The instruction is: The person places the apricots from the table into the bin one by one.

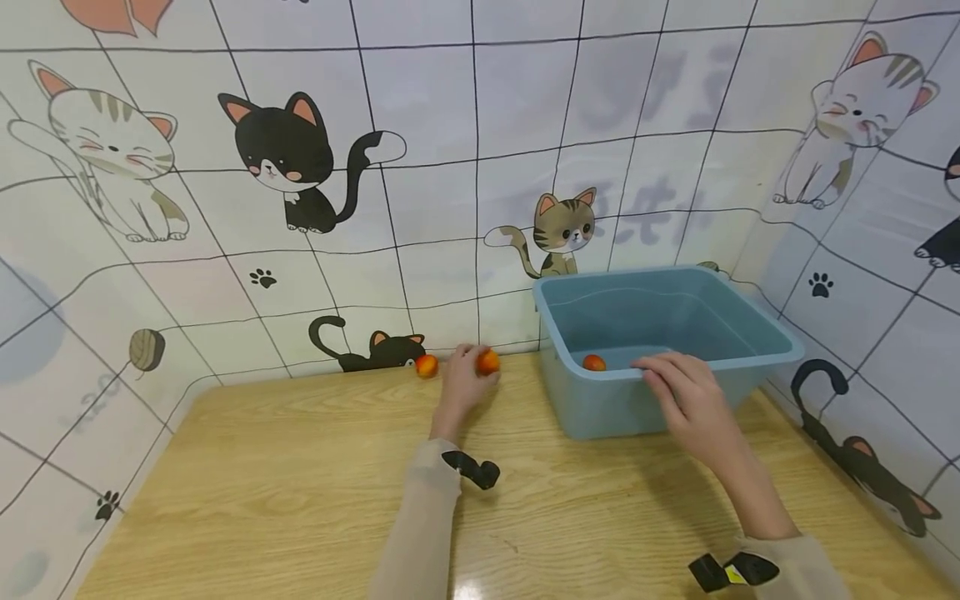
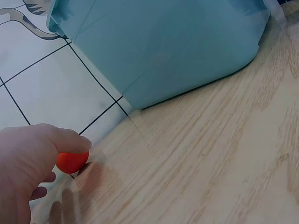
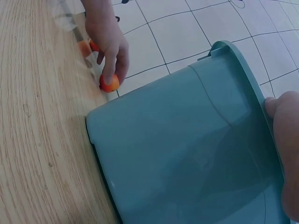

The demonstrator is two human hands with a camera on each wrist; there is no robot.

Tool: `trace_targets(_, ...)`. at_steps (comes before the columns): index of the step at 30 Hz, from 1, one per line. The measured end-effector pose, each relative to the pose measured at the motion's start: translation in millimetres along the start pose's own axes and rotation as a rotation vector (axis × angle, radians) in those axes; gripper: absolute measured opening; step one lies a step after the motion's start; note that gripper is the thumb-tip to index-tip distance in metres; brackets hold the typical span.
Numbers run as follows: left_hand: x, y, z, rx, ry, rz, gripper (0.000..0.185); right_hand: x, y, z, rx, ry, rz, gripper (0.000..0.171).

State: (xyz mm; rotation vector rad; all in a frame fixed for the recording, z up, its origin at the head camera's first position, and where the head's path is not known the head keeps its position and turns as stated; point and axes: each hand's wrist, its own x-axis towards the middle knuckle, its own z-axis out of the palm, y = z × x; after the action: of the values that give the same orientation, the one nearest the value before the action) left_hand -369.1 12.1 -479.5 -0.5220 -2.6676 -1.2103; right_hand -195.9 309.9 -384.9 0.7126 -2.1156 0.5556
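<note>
Left hand (image 1: 463, 385) pinching an orange ball (image 1: 488, 362) at the back of the table (image 1: 300, 492), by the wall.
No readable writing is showing anywhere. The right hand (image 1: 686, 392) is resting on the blue tub's (image 1: 675, 367) near rim, fingers relaxed and loose. Only the head view is showing a second ball (image 1: 427, 366) beside the left hand and a third (image 1: 594, 362) inside the tub; the left wrist view is catching fingertips (image 2: 70, 142) on the ball.

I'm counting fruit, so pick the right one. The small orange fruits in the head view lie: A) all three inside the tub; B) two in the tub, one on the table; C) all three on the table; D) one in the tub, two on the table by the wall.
D: one orange fruit lies inside the blue tub, another sits on the table by the wall, and the left hand touches the third there.
</note>
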Motion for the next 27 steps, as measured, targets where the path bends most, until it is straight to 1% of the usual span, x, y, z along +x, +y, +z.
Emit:
trace_targets(3, -1.6, -0.7, 1.5, 0.005, 0.004, -0.001, 0.042, 0, 0, 0, 0.0, 0.002, 0.002, 0.038)
trace_targets(7, -4.4, -1.3, 2.1, 0.002, 0.009, -0.007, 0.039, -1, -1, 1, -0.002, -0.007, 0.013, 0.032)
trace_targets(13, -8.0, 0.5, 3.0, -0.075, 0.006, -0.028, 0.039, 0, -2, 2, -0.006, 0.01, 0.015, 0.027)
trace_targets(16, -9.7, 1.7, 4.2, -0.12, 0.011, -0.041, 0.04, -1, -2, 2, -0.009, 0.003, 0.023, 0.026)
trace_targets(20, -12.3, 2.7, 6.0, -0.183, 0.028, -0.052, 0.041, -3, -1, 2, -0.014, -0.011, 0.03, 0.032)
trace_targets(23, -12.9, 2.9, 7.1, -0.22, 0.048, -0.052, 0.042, -2, 0, 3, -0.013, 0.007, 0.009, 0.038)
trace_targets(27, -12.5, 4.2, 7.0, -0.268, 0.068, -0.054, 0.042, -2, 1, 2, -0.01, 0.011, 0.003, 0.039)
